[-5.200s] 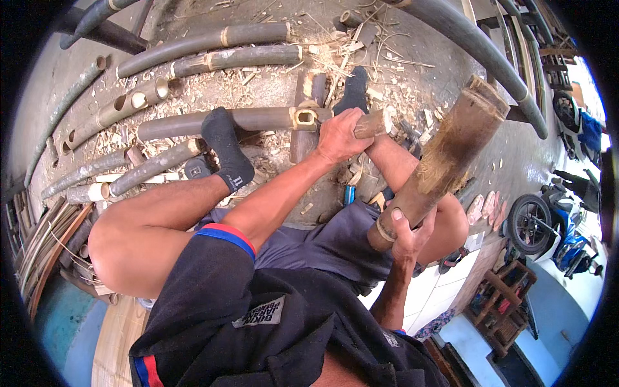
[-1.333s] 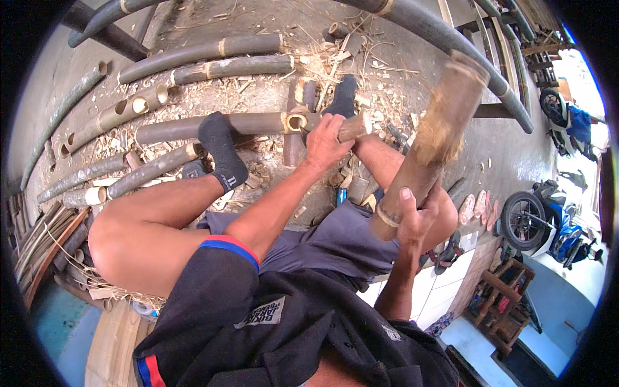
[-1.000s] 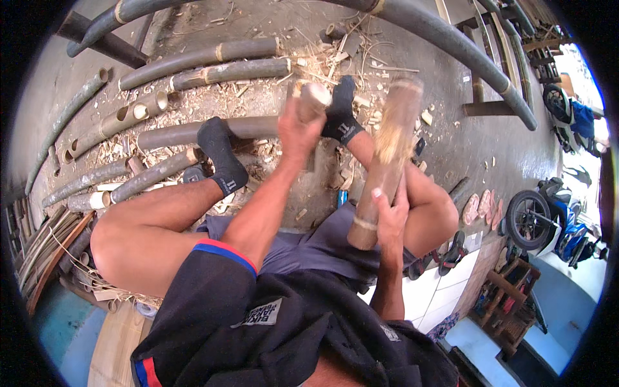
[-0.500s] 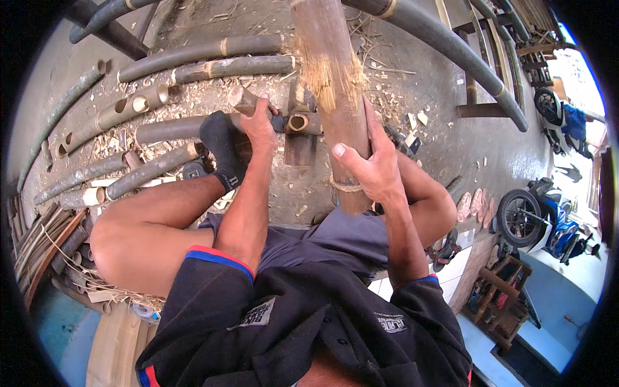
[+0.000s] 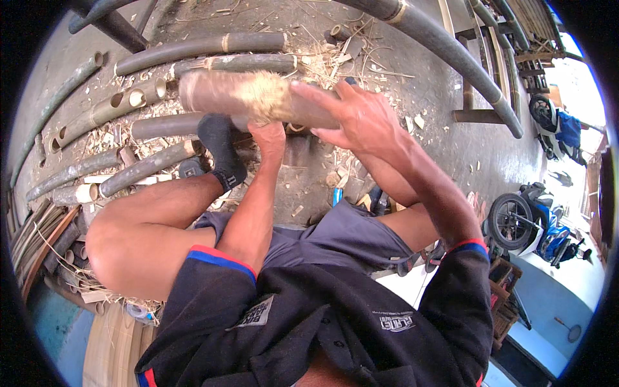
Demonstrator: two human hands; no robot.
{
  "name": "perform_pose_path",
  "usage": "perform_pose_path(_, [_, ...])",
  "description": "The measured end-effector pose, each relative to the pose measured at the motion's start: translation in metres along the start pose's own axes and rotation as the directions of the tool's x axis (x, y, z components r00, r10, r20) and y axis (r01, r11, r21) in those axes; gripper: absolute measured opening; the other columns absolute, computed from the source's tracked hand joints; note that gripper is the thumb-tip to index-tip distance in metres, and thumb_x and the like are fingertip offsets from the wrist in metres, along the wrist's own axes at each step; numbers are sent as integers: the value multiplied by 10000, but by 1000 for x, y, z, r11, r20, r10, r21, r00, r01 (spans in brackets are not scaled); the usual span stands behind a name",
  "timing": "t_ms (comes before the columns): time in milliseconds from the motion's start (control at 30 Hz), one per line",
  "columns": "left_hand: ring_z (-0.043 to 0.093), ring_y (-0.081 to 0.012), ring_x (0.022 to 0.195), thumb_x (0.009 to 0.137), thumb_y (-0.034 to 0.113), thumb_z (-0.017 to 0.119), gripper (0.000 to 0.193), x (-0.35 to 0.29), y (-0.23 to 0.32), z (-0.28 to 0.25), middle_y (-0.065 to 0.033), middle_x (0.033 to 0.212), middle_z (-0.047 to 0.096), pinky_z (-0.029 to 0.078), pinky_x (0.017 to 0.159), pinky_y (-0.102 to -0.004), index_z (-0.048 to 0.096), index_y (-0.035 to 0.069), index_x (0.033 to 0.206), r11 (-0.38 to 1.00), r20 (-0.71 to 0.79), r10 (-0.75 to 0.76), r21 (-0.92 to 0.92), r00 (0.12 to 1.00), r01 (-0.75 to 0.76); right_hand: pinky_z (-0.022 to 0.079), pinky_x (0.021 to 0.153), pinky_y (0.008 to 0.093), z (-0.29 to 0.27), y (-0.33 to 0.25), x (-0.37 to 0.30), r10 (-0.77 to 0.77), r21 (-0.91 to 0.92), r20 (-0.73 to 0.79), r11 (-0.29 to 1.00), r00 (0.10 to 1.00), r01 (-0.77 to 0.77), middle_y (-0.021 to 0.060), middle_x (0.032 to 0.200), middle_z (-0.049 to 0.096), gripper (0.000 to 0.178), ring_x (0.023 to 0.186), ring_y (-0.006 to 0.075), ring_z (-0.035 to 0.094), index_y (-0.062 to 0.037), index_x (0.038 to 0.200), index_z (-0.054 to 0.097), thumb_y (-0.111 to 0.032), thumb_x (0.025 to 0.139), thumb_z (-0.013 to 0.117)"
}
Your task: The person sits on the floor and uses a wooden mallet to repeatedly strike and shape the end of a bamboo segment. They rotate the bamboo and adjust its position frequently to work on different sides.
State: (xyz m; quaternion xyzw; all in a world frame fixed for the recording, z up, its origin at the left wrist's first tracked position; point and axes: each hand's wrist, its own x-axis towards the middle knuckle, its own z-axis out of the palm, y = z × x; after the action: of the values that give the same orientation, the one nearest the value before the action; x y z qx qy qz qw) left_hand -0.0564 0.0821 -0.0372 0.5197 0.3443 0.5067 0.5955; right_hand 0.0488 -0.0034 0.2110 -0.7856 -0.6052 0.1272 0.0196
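Observation:
A thick bamboo section [image 5: 213,93], blurred by motion, lies crosswise in the air with a frayed, pale fibrous band near its middle. My right hand [image 5: 367,119] is closed on its right end, forefinger stretched along it and thumb below. Under the frayed band is my left hand [image 5: 267,137], its fingers mostly hidden by the bamboo. The earlier picture shows this hand wrapped round a short round wooden handle, now covered. A bamboo pole [image 5: 164,126] lies on the floor beneath, and my socked left foot [image 5: 220,138] rests over it.
Cut bamboo poles lie to the left, one with holes [image 5: 103,116]. Wood chips cover the floor around them. A bamboo frame [image 5: 451,61] stands at the far right, motorbikes [image 5: 512,219] beyond it. Split strips [image 5: 42,242] are piled at the left.
The bamboo section has swung from pointing away from me to lying crosswise toward the left, over my left hand. My right hand has turned and risen with it; my left has barely moved.

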Motion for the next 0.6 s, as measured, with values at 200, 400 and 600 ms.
perform_pose_path(200, [640, -126, 762, 921, 70, 712, 194, 3, -17, -10, -52, 949, 699, 532, 682, -302, 647, -20, 1079, 939, 68, -265, -208, 962, 273, 575, 668, 460, -14, -14, 24, -162, 236, -439, 928, 883, 288, 165, 861, 633, 899, 754, 364, 703, -391, 1554, 396, -425, 745, 786])
perform_pose_path(400, [527, -220, 1228, 945, 125, 705, 442, 11, -14, -10, -126, 1354, 550, 419, 1069, -397, 514, -40, 1307, 954, 57, -266, -131, 962, 271, 570, 592, 447, -10, -8, 44, -200, -143, -109, 972, 974, 184, 146, 811, 612, 899, 680, 337, 680, -446, 1541, 391, -457, 732, 782])
perform_pose_path(600, [612, -186, 1054, 921, 71, 673, 351, 1, -26, -11, -96, 1171, 661, 485, 978, -350, 573, -58, 1232, 993, -62, -121, 2, 991, 121, 575, 592, 474, -10, -12, 47, -297, 8, -222, 952, 929, 306, 166, 804, 649, 848, 717, 356, 703, -422, 1528, 409, -580, 766, 744])
